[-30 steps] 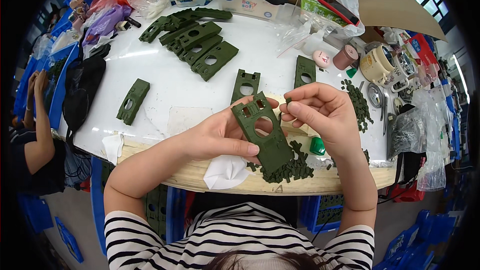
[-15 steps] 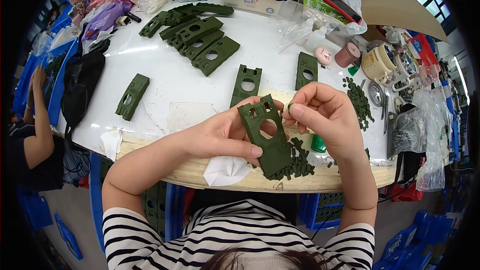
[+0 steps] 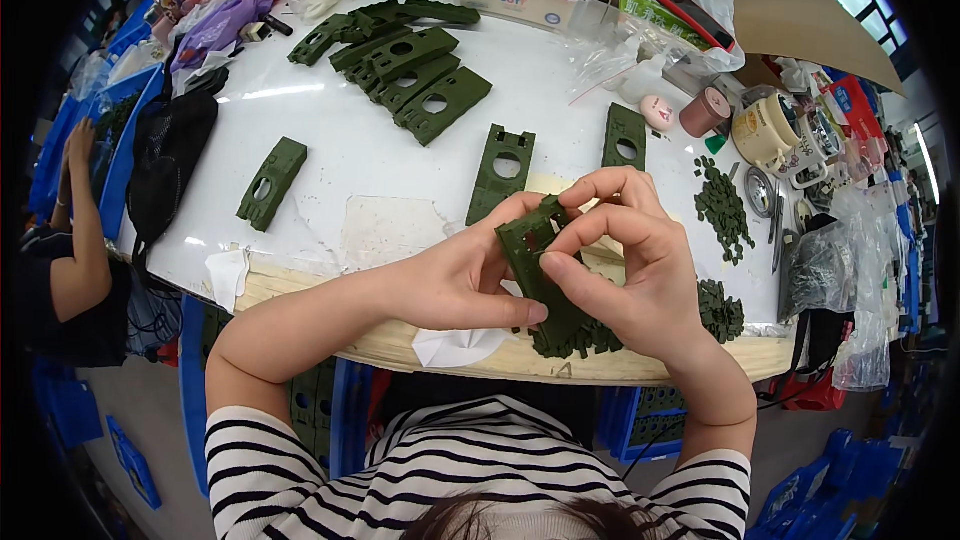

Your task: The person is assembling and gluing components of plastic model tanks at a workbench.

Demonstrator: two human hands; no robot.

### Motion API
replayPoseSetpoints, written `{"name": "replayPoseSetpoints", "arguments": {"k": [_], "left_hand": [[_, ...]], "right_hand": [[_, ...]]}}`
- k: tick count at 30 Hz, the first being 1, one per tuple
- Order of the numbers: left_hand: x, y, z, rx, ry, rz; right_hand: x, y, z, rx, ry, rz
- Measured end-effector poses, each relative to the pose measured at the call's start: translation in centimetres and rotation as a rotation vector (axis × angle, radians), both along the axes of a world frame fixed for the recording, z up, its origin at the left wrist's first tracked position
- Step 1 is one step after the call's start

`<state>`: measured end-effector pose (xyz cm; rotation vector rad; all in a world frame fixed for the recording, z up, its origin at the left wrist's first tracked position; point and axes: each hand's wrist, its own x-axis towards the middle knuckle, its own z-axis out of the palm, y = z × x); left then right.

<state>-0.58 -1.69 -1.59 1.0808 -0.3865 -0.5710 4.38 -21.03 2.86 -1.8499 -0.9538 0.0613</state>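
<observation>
My left hand (image 3: 450, 275) grips a dark green plastic toy tank hull (image 3: 530, 255) with a round hole, thumb along its near side. The hull is tilted above the table's front edge. At its notched far end, my right hand (image 3: 635, 270) is closed in a pinch, fingertips touching the hull. Whatever lies between those fingertips is hidden. Below the hull, a pile of small green pieces (image 3: 578, 342) is partly covered by my hands. Past my hands lie another hull (image 3: 488, 195) and, to its right, one more hull (image 3: 624, 125).
Several overlapping hulls (image 3: 465, 90) lie at the back; a lone hull (image 3: 285, 162) is at left. Small-piece heaps (image 3: 722, 210) sit at right, near mugs (image 3: 760, 135) and a pink-brown cylinder (image 3: 704, 112). White paper (image 3: 458, 348) is at the front edge. Another person's arm (image 3: 85, 230) shows far left.
My right hand has moved in to the hull's notched end; the small green piece seen in its pinch is now out of sight. The hull has turned and tilted in my left hand.
</observation>
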Motion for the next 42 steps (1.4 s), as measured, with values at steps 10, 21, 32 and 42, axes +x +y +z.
{"name": "replayPoseSetpoints", "arguments": {"k": [10,21,32,42], "left_hand": [[-0.3,-0.4,-0.3,-0.015,0.000,0.019],[-0.3,-0.4,-0.7,-0.004,-0.022,0.050],[-0.4,-0.4,-0.6,0.000,-0.009,0.033],[-0.2,0.0,-0.1,-0.083,0.072,-0.036]], "right_hand": [[-0.3,0.3,-0.3,-0.014,0.043,-0.048],[-0.2,0.5,-0.6,-0.019,-0.017,-0.054],[-0.3,0.8,-0.9,0.033,-0.107,-0.100],[-0.2,0.5,0.2,0.070,-0.102,-0.078]]}}
